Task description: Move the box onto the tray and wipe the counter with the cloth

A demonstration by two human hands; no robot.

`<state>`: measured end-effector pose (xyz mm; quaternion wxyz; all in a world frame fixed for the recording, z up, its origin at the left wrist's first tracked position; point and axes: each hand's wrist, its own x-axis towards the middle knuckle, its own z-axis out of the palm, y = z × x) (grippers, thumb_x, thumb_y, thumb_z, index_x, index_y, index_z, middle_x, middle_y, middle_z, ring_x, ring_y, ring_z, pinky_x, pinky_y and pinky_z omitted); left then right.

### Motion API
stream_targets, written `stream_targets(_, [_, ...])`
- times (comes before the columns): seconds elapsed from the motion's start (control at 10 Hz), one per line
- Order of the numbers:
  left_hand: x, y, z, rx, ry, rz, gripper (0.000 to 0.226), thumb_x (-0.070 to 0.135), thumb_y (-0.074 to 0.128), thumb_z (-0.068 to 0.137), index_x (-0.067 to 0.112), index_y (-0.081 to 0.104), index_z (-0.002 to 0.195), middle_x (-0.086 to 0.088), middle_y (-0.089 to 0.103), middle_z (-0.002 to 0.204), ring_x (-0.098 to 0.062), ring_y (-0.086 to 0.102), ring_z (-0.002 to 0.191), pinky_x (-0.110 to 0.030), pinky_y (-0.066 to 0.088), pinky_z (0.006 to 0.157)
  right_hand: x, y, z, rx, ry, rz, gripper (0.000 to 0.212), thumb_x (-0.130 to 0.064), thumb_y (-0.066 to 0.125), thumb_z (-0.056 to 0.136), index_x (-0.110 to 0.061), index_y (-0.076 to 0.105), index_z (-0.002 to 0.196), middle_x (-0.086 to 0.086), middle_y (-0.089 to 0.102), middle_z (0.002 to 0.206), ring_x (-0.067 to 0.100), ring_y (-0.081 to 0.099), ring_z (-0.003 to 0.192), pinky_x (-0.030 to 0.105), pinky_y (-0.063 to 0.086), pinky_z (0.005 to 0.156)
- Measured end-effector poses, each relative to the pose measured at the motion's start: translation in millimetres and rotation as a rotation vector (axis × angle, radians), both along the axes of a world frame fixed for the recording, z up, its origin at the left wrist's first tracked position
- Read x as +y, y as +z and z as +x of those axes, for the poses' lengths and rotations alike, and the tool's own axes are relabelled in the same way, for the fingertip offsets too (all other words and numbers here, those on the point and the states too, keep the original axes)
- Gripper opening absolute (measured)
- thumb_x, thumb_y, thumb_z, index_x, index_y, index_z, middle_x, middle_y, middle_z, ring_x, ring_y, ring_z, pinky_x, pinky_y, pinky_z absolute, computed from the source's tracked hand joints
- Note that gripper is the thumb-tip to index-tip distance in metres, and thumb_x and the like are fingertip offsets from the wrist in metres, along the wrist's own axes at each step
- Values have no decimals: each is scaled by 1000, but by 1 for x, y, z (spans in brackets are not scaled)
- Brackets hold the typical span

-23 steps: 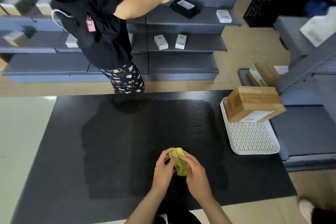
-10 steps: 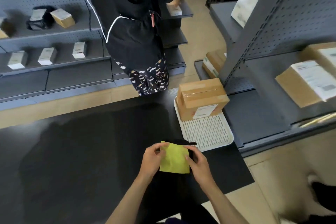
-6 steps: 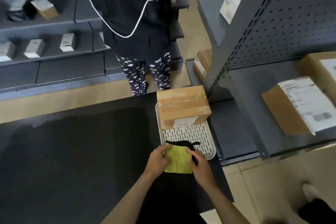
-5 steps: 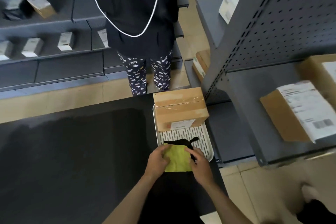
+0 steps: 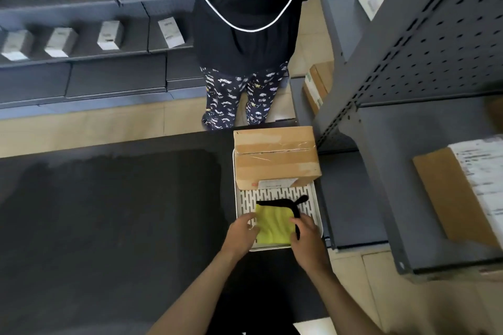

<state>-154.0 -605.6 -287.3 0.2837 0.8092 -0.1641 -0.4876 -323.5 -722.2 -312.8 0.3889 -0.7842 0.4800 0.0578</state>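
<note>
- Yellow folded cloth (image 5: 273,224) lies flat under both my hands on the near end of the white slotted plastic tray (image 5: 318,221); my left hand (image 5: 241,234) pinches its left edge, and my right hand (image 5: 306,236) curls over its right edge.
- Judging from this, the wiping looks finished and I am setting the cloth down; next I only need to let go and lift both hands clear.
- My brown taped cardboard box (image 5: 275,159) already sits on the tray's far end, overhanging it.
- Beyond lies the black counter (image 5: 109,212), with a darker broad patch.
- Hard to read: a black strip (image 5: 283,202) arches along the cloth's far edge; I cannot tell what it is.
- My right fingertips are hidden against the cloth.
</note>
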Motion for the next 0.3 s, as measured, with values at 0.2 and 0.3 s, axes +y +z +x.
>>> stream_targets(0.2, [43, 12, 9, -107, -38, -17, 34, 13, 59, 99, 19, 70, 131, 2, 72, 123, -10, 69, 101, 0, 45, 74, 16, 13, 7, 0, -15, -147, 27, -8, 58, 96, -15, 69, 120, -1, 48, 149, 23, 51, 132, 38, 54, 93])
stream_targets(0.3, [65, 16, 21, -160, -55, -39, 29, 17, 60, 99, 23, 72, 125, 8, 73, 125, -6, 70, 102, -20, 55, 92, 22, 23, 15, -70, 2, -123, 29, -8, 56, 98, -15, 67, 123, -2, 55, 136, 23, 61, 120, 37, 54, 91])
